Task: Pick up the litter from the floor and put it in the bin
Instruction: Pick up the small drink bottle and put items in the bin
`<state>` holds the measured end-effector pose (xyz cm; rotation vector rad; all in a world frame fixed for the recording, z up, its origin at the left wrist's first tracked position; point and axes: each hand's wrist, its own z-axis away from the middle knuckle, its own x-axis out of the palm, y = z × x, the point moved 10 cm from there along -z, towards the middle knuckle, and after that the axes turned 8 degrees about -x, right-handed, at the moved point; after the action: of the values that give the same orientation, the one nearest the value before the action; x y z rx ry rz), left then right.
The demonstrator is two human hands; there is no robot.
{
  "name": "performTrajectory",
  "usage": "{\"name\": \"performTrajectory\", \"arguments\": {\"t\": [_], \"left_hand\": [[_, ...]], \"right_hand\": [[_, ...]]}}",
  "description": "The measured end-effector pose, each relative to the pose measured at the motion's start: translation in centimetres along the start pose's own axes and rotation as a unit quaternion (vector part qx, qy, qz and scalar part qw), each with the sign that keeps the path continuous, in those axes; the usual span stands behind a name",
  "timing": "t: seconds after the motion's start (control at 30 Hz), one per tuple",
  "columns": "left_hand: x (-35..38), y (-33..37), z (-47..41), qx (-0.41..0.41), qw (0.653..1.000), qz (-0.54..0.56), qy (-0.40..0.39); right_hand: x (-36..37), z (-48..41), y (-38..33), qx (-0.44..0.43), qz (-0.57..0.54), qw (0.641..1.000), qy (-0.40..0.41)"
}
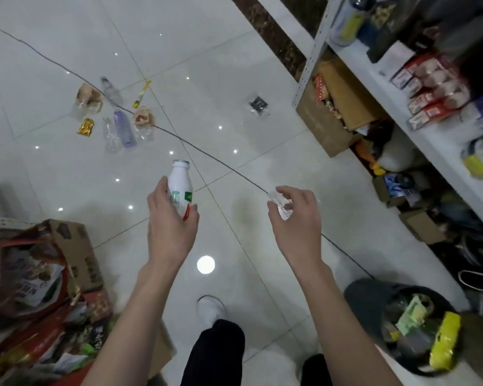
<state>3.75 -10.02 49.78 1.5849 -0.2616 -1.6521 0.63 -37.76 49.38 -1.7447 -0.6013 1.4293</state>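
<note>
The person stands over the tiled floor point(234, 65) with both arms out. The left hand point(170, 221) holds a white bottle point(180, 181) upright at its lower half, fingers curled round it. The right hand point(296, 218) pinches a scrap of clear wrapper point(280, 203) between thumb and narrow fingers. More litter lies well ahead on the floor: a purple-tinted bottle point(124, 129) among clear bottles and snack bags, a gold wrapper point(85, 127), a yellow sachet point(141, 93), and a dark packet point(258, 105) apart to the right. The bin point(360, 293) sits by the person's right leg, beside the shelf point(374, 79), with green and yellow packaging inside.
</note>
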Motion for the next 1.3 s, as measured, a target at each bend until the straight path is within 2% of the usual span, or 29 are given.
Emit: {"name": "performTrajectory", "arguments": {"t": [0.33, 0.47, 0.57, 0.7, 0.87, 0.97, 1.1, 1.3], "left_hand": [[25.2, 12.3, 18.1, 0.1, 0.98, -0.006, -0.17], [35.4, 14.3, 27.2, 0.152, 0.957, -0.006, -0.247], [42.2, 13.8, 33.2, 0.148, 0.944, -0.014, -0.293], [50.0, 11.7, 39.4, 0.133, 0.926, -0.044, -0.35], [57.9, 8.1, 44.3, 0.127, 0.906, -0.1, -0.392], [60.8, 6.5, 46.3, 0.167, 0.892, -0.154, -0.391], [61.8, 5.0, 46.7, 0.177, 0.881, -0.187, -0.396], [59.2, 6.8, 43.1, 0.148, 0.896, -0.147, -0.391]], "right_hand": [[-22.9, 9.0, 23.7, 0.146, 0.08, 0.981, 0.102], [-30.8, 16.6, 33.8, 0.236, 0.112, 0.955, 0.138], [-34.4, 22.5, 40.1, 0.302, 0.119, 0.933, 0.158], [-35.4, 28.3, 47.1, 0.376, 0.109, 0.908, 0.148], [-33.5, 31.4, 53.4, 0.398, 0.105, 0.901, 0.14], [-31.5, 32.0, 56.3, 0.414, 0.096, 0.9, 0.094], [-31.7, 31.9, 57.3, 0.408, 0.149, 0.898, 0.064], [-33.1, 29.2, 55.1, 0.384, 0.128, 0.909, 0.093]]}}
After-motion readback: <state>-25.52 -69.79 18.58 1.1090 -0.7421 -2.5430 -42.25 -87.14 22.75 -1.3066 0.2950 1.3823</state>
